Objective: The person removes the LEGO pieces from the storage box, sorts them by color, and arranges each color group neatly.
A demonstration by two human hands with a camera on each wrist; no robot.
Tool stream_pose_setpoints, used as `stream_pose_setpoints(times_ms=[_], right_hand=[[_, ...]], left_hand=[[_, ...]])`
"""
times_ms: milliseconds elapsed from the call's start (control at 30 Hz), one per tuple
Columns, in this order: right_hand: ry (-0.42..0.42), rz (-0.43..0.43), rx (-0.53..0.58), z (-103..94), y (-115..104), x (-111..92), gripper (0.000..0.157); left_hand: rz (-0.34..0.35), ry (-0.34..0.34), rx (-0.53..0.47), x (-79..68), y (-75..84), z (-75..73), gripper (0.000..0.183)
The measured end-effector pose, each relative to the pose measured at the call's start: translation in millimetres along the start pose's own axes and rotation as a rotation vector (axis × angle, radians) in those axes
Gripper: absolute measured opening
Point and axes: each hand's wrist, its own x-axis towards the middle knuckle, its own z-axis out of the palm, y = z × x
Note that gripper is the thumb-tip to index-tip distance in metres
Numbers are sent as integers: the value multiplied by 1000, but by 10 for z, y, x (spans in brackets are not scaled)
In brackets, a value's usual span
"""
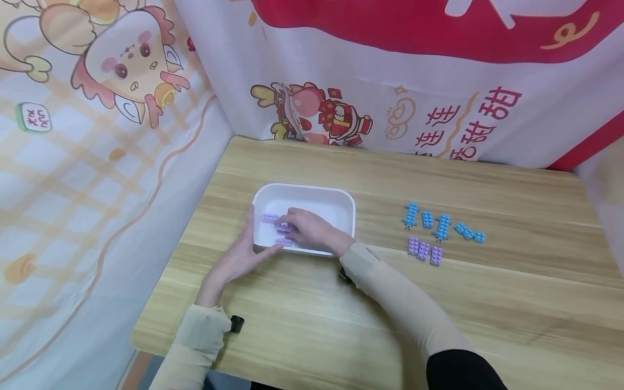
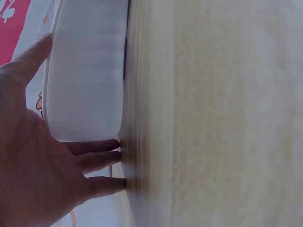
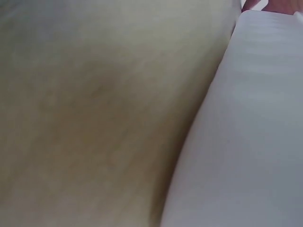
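Note:
In the head view a white plastic box stands on the table. My left hand steadies its left end. The left wrist view shows that hand with thumb up at the rim and fingers spread straight by the box's corner. My right hand reaches over the near wall into the box. Its thumb and forefinger pinch a purple building brick, partly covered by the fingers. Two other purple bricks lie in the box, one behind and one in front. The right wrist view shows mostly the box's outer wall.
Right of the box lie three purple bricks in a row. Behind them are several blue brick pieces, some with side knobs. The wooden table meets printed cloth at its back and left.

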Motion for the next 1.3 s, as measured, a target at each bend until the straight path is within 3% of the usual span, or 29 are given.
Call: stream_pose_setpoints(times_ms=[300, 433, 733, 967, 1300], right_hand=[[-7, 6, 69, 91, 164, 53, 51], [-5, 42, 112, -24, 47, -6, 50], [102, 137, 222, -64, -18, -12, 47], [153, 116, 189, 110, 226, 95, 50], [114, 157, 228, -84, -38, -17, 49]], left_hand=[[-16, 2, -9, -3, -3, -4, 133], [-7, 1, -9, 11, 8, 1, 133], [-20, 1, -10, 11, 11, 2, 135], [-25, -2, -26, -2, 16, -1, 135], [-31, -1, -26, -11, 24, 1, 135]])
